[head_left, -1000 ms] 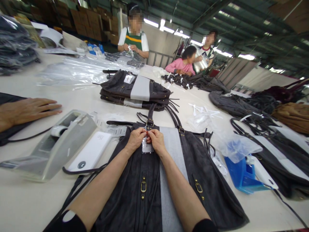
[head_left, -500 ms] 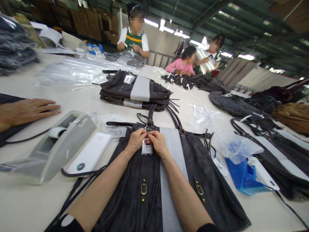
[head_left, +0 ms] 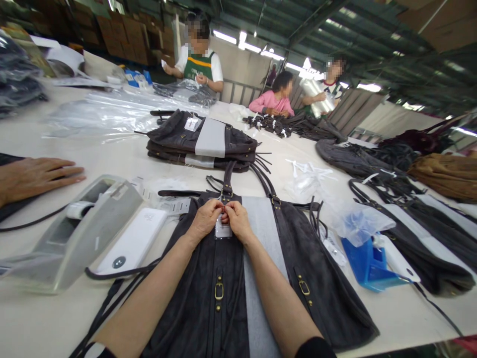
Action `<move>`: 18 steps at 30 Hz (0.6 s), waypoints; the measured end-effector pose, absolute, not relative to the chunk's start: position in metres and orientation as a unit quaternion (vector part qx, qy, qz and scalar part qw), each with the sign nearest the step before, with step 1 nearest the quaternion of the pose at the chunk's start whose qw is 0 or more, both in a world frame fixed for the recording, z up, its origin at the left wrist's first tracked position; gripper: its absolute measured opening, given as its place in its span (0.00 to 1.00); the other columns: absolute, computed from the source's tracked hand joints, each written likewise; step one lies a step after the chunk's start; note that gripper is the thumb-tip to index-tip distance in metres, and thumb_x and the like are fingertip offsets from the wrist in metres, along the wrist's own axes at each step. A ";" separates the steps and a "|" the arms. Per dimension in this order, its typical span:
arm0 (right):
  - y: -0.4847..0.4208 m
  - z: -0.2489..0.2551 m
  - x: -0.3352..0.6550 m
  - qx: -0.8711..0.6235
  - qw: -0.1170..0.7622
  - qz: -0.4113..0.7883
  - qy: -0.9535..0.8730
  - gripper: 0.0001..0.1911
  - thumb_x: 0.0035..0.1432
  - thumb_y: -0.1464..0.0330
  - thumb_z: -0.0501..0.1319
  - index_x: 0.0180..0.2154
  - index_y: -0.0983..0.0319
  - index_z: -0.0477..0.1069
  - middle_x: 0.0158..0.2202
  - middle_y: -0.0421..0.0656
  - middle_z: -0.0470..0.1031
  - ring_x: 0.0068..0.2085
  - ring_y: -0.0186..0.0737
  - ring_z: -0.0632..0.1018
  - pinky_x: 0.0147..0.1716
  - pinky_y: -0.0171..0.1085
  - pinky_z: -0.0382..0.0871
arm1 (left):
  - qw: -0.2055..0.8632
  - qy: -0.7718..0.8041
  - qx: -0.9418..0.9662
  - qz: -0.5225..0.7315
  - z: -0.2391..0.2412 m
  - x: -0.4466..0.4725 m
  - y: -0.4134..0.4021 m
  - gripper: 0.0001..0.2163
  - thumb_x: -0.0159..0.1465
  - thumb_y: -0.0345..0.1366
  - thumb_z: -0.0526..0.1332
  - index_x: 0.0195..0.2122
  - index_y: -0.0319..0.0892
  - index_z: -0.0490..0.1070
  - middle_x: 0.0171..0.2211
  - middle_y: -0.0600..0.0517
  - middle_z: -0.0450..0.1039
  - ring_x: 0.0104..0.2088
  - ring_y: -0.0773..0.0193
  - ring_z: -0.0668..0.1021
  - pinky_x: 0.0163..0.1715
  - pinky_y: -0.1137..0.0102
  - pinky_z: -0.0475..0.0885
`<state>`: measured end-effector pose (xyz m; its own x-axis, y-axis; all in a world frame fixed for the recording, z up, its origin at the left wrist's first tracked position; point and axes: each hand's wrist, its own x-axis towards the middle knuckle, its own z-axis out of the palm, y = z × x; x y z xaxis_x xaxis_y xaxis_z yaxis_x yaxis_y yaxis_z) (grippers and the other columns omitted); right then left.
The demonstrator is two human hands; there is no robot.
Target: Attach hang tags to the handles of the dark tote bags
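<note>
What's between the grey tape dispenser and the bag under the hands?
In the head view, a flat white block lies between the grey dispenser and the dark bag, with dark straps and white labels beside it.

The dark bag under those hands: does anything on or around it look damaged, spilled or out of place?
No damage or spill shows on the large, dark, soft handbag. Slightly odd, to its right: a crumpled, clear plastic wrapper overlaps the blue plastic dispenser, partly covering it like stray packing.
</note>
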<state>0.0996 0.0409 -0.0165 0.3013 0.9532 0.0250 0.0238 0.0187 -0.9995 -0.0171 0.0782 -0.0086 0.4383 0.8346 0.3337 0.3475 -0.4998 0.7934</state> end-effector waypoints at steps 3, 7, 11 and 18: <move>0.041 -0.016 0.100 -0.568 0.571 0.414 -0.424 0.02 0.52 0.70 0.53 0.28 0.61 0.62 0.16 0.32 0.67 0.16 0.27 0.70 0.16 0.26 0.67 | 0.308 0.372 0.792 0.374 -0.010 -0.017 0.079 0.07 0.58 0.33 0.50 0.31 0.41 0.66 0.30 0.52 0.68 0.34 0.65 0.71 0.37 0.70 0.65; 0.040 -0.013 0.100 -0.566 0.575 0.421 -0.414 0.02 0.52 0.70 0.54 0.28 0.62 0.63 0.16 0.32 0.67 0.16 0.26 0.70 0.16 0.25 0.66 | 0.301 0.371 0.795 0.375 -0.010 -0.017 0.079 0.07 0.58 0.32 0.49 0.31 0.42 0.66 0.30 0.52 0.68 0.34 0.65 0.71 0.38 0.70 0.65; 0.039 -0.010 0.099 -0.563 0.581 0.423 -0.408 0.02 0.51 0.71 0.54 0.27 0.62 0.63 0.16 0.32 0.67 0.16 0.26 0.70 0.16 0.25 0.67 | 0.303 0.377 0.791 0.375 -0.010 -0.017 0.079 0.07 0.58 0.32 0.49 0.31 0.41 0.66 0.31 0.51 0.69 0.35 0.65 0.72 0.38 0.70 0.66; 0.040 -0.008 0.097 -0.567 0.582 0.432 -0.390 0.02 0.50 0.71 0.55 0.26 0.62 0.63 0.15 0.32 0.67 0.15 0.27 0.69 0.15 0.26 0.66 | 0.308 0.399 0.774 0.383 -0.012 -0.015 0.079 0.07 0.56 0.32 0.51 0.29 0.42 0.68 0.30 0.52 0.71 0.34 0.65 0.73 0.38 0.70 0.67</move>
<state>0.0973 0.0401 -0.0082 0.3216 0.9462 -0.0363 -0.0606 -0.0177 -0.9980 -0.0151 0.0790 -0.0116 0.3883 0.8538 0.3467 0.3826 -0.4916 0.7823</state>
